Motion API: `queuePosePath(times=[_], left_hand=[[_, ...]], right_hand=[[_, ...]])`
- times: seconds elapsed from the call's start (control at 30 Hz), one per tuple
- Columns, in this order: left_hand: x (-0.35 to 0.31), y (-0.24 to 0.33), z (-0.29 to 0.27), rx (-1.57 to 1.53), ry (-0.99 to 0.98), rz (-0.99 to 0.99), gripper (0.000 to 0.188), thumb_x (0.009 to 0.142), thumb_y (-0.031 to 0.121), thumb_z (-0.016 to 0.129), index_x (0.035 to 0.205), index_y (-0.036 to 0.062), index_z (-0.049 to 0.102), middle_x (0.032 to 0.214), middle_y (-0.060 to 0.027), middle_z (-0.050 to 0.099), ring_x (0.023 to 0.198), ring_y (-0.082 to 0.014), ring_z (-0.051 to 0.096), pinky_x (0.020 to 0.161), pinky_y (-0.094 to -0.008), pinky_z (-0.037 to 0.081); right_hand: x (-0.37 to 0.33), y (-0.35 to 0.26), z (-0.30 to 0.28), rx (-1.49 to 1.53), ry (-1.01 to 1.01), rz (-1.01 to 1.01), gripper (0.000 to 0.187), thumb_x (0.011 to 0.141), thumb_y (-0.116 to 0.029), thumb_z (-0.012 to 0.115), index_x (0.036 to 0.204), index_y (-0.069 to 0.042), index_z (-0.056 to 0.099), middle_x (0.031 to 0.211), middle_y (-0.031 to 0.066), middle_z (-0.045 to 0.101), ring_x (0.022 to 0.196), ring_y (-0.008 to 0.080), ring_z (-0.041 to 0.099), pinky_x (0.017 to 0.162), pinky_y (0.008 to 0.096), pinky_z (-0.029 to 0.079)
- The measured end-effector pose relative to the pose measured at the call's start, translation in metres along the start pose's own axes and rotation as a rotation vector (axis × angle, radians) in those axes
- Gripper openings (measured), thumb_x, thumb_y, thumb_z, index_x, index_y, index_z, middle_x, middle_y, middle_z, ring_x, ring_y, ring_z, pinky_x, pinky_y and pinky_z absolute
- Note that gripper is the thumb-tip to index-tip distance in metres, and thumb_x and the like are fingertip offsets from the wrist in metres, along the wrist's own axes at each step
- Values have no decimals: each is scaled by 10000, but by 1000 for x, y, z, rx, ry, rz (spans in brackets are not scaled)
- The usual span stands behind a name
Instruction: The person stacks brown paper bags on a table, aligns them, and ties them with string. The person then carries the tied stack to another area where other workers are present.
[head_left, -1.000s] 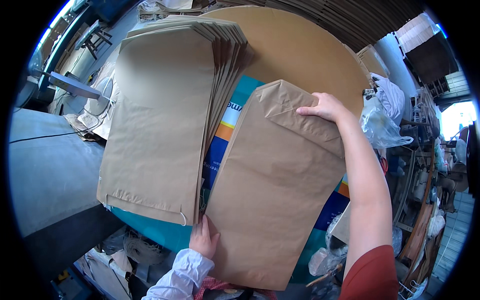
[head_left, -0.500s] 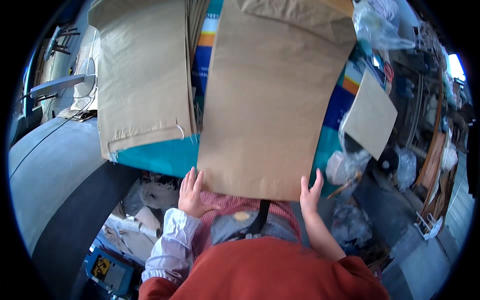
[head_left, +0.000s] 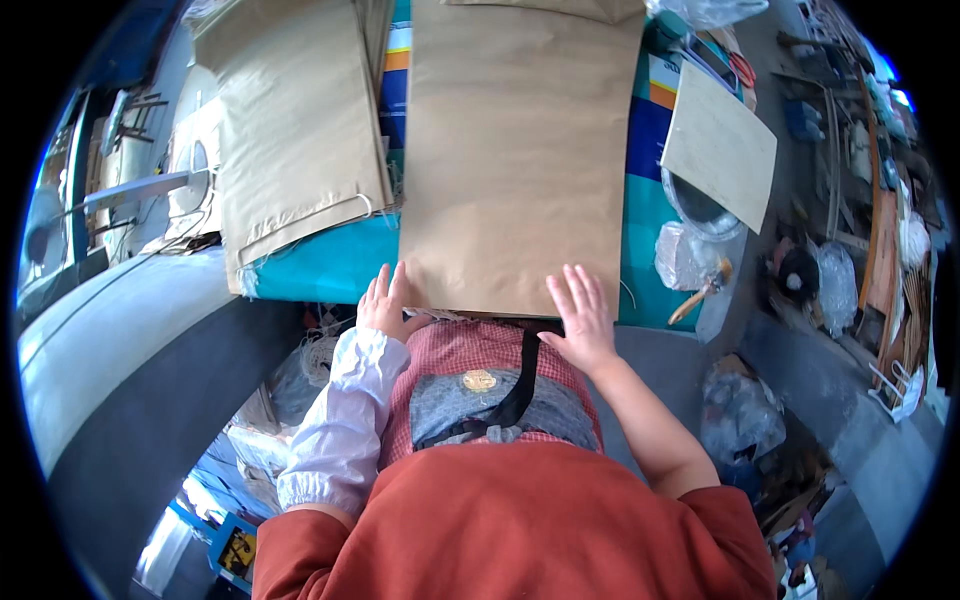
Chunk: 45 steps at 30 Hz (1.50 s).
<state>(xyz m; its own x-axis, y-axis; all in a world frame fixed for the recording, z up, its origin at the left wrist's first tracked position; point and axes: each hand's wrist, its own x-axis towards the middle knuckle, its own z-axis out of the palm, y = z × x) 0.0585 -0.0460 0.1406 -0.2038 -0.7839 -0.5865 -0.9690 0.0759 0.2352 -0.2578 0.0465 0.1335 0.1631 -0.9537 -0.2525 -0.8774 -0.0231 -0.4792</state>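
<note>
Resting right hand [head_left: 584,325] on the near end of the brown paper bag [head_left: 515,170] on the teal desk [head_left: 325,275], left hand [head_left: 380,312] at its left corner, with each grip apart, clamping nothing; might skew or crease if pushed unevenly

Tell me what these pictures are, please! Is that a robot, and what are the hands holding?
There's no robot, just a person with two bare hands. The camera sits on the person's head and looks down, so you see what's in front of them, even their red top.

The left hand is at the near left corner of a big brown bag. The right hand has its fingers spread on the bag near the other corner. Neither hand seems to be lifting anything.

The bag lies on a teal sheet. More bags are stacked to its left, and a pale board is on the right.
</note>
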Motion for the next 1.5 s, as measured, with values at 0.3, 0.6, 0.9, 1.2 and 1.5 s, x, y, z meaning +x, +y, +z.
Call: queuePosePath(times=[0.3,0.6,0.9,1.2,1.5], left_hand=[[-33,-90,25,-173,-14,-107,751,771,301,743,1373,5,406,1287,-213,539,1242,-339,474,1030,-391,406],[9,-37,6,-179,-123,159,1168,588,245,881,1470,0,155,1406,-238,391,1269,-383,433,1036,-394,409],[56,-52,40,-545,-154,223,1075,526,155,905,1393,-11,293,1148,-205,623,1112,-320,594,949,-362,474],[44,-74,129,-703,-137,-245,799,604,284,888,1194,-37,456,1086,-215,647,1023,-326,641,862,-370,519],[45,-76,154,-915,3,-292,638,605,148,862,1152,40,551,1021,-177,682,960,-309,670,819,-382,535]], right_hand=[[36,17,31,-136,-83,-22,1006,610,-407,841,1449,-158,347,1496,161,301,1401,327,247,1140,479,218],[27,-13,7,-213,-134,124,1002,599,-259,868,1447,-153,345,1481,158,313,1396,329,258,1137,455,256],[45,-16,16,-261,-188,88,1033,628,-265,853,1477,-173,271,1484,175,286,1389,338,267,1132,463,261],[60,-25,65,-250,52,-145,936,603,-309,822,1397,-78,384,1382,209,415,1300,364,383,1089,482,317],[61,-17,86,-590,56,-360,473,841,-121,491,1266,87,486,1229,288,542,1155,391,532,983,434,461]])
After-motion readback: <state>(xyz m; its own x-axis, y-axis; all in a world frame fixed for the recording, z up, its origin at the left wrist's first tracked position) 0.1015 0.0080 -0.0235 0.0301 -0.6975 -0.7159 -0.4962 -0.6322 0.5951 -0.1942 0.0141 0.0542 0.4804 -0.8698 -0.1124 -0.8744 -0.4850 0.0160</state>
